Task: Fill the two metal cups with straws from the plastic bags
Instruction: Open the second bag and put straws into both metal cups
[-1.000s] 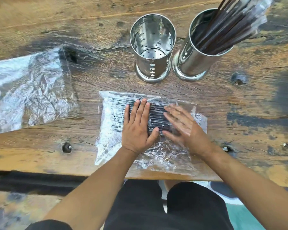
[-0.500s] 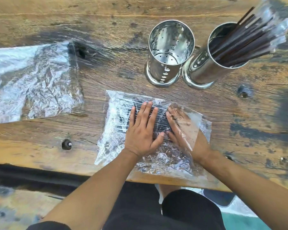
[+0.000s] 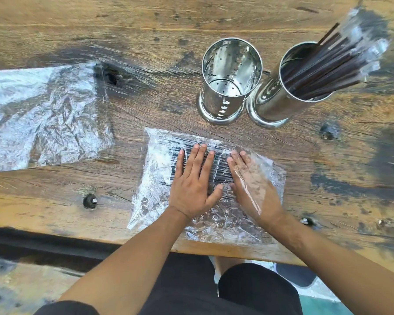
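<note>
A clear plastic bag (image 3: pixel 157 185) holding dark straws (image 3: pixel 221 164) lies flat near the table's front edge. My left hand (image 3: pixel 195 183) rests palm down on top of the bag, fingers spread over the straws. My right hand (image 3: pixel 253 185) is inside the bag's open right end, under the film, with its fingers against the straws. Behind the bag stand two metal cups: the left cup (image 3: pixel 229 80) is empty, and the right cup (image 3: pixel 289 87) holds a bundle of dark wrapped straws (image 3: pixel 334 57) leaning to the right.
A second plastic bag (image 3: pixel 43 114), flat and crumpled with no straws in it, lies at the left of the wooden table (image 3: pixel 146 30). Dark bolt heads (image 3: pixel 89 201) sit in the wood. My knees show below the table's front edge.
My right hand has gone from lying on top of the bag to inside its open right end, under the film. My left hand stays pressed on the straws. The camera view shifted.
</note>
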Demonstrator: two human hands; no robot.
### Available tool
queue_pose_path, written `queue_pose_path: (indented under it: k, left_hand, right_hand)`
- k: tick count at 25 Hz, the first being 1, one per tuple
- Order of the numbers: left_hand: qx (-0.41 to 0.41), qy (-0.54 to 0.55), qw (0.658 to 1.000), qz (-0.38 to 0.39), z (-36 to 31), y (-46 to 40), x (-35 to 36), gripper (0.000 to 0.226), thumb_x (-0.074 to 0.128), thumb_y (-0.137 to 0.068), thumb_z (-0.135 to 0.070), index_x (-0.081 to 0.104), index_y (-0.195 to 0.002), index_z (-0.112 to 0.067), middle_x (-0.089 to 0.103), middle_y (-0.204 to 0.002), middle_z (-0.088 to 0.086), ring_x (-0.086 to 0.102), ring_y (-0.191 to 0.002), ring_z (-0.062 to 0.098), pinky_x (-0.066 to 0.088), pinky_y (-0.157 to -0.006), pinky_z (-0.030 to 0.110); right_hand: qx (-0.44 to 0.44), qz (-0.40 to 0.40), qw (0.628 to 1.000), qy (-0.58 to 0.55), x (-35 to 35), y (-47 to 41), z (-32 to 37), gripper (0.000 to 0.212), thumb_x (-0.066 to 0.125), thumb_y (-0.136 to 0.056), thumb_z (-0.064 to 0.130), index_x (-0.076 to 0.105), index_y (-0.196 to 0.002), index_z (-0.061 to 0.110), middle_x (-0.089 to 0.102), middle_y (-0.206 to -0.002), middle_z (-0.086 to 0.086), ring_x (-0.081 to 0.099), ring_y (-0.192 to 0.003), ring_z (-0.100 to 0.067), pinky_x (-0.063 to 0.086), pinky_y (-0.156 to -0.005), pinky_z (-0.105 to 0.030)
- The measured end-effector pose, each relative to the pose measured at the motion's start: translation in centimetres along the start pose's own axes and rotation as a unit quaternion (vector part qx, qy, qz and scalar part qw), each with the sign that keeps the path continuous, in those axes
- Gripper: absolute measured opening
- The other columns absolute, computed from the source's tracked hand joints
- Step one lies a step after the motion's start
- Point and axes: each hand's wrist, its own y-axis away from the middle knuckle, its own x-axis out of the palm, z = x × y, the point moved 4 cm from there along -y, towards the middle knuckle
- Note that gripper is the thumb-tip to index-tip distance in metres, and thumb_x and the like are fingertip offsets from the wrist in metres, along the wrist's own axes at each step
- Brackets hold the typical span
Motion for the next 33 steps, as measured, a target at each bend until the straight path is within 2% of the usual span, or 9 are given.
queue_pose_path:
  k: [4, 8, 10, 13, 17, 20, 24, 27, 33]
  left_hand:
    - [-0.004, -0.005, 1.000, 0.012, 0.0, 0.0, 0.1, 0.079, 0.025, -0.099, -0.060, 0.025, -0.161, -0.010, 0.019, -0.170, 0.014, 0.011, -0.159, 0.027, 0.012, -0.126, 0.059]
    - [-0.006, -0.016, 1.000, 0.019, 0.0, 0.0, 0.4, 0.079, 0.028, -0.099, -0.059, 0.023, -0.162, -0.011, 0.015, -0.171, 0.013, 0.008, -0.160, 0.026, 0.012, -0.127, 0.058]
    - [-0.008, -0.024, 0.999, 0.027, 0.0, 0.0, 0.6, 0.080, 0.029, -0.099, -0.059, 0.021, -0.162, -0.011, 0.013, -0.171, 0.012, 0.005, -0.160, 0.025, 0.009, -0.128, 0.056]
    - [-0.010, -0.032, 0.999, 0.039, 0.0, -0.1, 0.7, 0.079, 0.028, -0.100, -0.059, 0.018, -0.163, -0.012, 0.010, -0.172, 0.012, 0.002, -0.160, 0.025, 0.006, -0.129, 0.054]
    - [-0.011, -0.032, 0.999, 0.036, -0.1, -0.1, 0.5, 0.079, 0.027, -0.100, -0.059, 0.018, -0.163, -0.013, 0.012, -0.172, 0.011, 0.004, -0.160, 0.025, 0.008, -0.128, 0.054]
    - [-0.008, -0.024, 0.999, 0.024, -0.1, -0.1, 0.4, 0.079, 0.032, -0.099, -0.058, 0.023, -0.162, -0.011, 0.014, -0.171, 0.012, 0.005, -0.160, 0.026, 0.010, -0.128, 0.055]
    - [-0.005, -0.016, 1.000, 0.012, 0.0, 0.1, 0.5, 0.077, 0.027, -0.100, -0.057, 0.024, -0.161, -0.010, 0.017, -0.170, 0.013, 0.007, -0.160, 0.026, 0.007, -0.128, 0.055]
    - [-0.006, -0.008, 1.000, 0.006, 0.1, 0.0, 0.5, 0.076, 0.020, -0.102, -0.057, 0.026, -0.160, -0.009, 0.018, -0.170, 0.013, 0.009, -0.160, 0.026, 0.007, -0.128, 0.055]
    - [-0.003, 0.004, 1.000, -0.023, 0.1, 0.1, 0.4, 0.077, 0.033, -0.100, -0.055, 0.031, -0.158, -0.006, 0.024, -0.168, 0.015, 0.015, -0.159, 0.028, 0.010, -0.128, 0.055]
  right_hand:
    - [0.032, 0.035, 0.997, 0.054, 0.4, 2.8, -1.7, 0.073, 0.065, -0.095, 0.015, 0.029, -0.158, 0.008, 0.023, -0.167, -0.013, 0.023, -0.154, -0.034, 0.032, -0.120, -0.051]
    - [0.050, 0.038, 0.994, 0.088, 0.1, 5.5, -2.3, 0.060, 0.049, -0.102, 0.029, 0.035, -0.155, 0.004, 0.024, -0.167, -0.012, 0.020, -0.155, -0.029, 0.028, -0.122, -0.049]
    - [0.065, 0.024, 0.993, 0.091, -0.3, 5.6, -1.9, 0.063, 0.053, -0.098, 0.033, 0.039, -0.152, 0.003, 0.031, -0.163, -0.013, 0.027, -0.152, -0.029, 0.018, -0.126, -0.043]
    - [0.086, 0.037, 0.993, 0.071, -1.2, 4.7, -1.6, 0.087, 0.066, -0.087, 0.042, 0.032, -0.156, 0.002, 0.035, -0.159, -0.014, 0.032, -0.146, -0.032, 0.005, -0.128, -0.035]
    - [0.081, 0.093, 0.991, 0.046, -1.8, 3.0, -1.8, 0.104, 0.061, -0.082, 0.057, 0.017, -0.161, 0.007, 0.023, -0.167, -0.011, 0.025, -0.151, -0.031, 0.013, -0.125, -0.037]
    - [0.065, 0.102, 0.992, 0.021, -2.0, 1.9, -0.9, 0.104, 0.056, -0.081, 0.064, 0.023, -0.160, 0.006, 0.025, -0.166, -0.012, 0.025, -0.152, -0.030, 0.023, -0.124, -0.039]
    - [0.044, 0.063, 0.997, -0.004, -1.4, 1.4, 0.2, 0.090, 0.070, -0.084, 0.054, 0.041, -0.153, 0.005, 0.039, -0.158, -0.021, 0.038, -0.145, -0.040, 0.034, -0.119, -0.050]
    - [0.038, 0.054, 0.998, -0.023, -0.9, 1.3, 0.5, 0.084, 0.068, -0.086, 0.050, 0.042, -0.153, 0.007, 0.040, -0.157, -0.020, 0.035, -0.147, -0.039, 0.033, -0.119, -0.051]
    - [0.044, 0.087, 0.995, 0.020, -0.5, 1.8, -0.7, 0.073, 0.050, -0.099, 0.049, 0.030, -0.159, 0.013, 0.037, -0.160, -0.015, 0.034, -0.148, -0.035, 0.037, -0.117, -0.047]
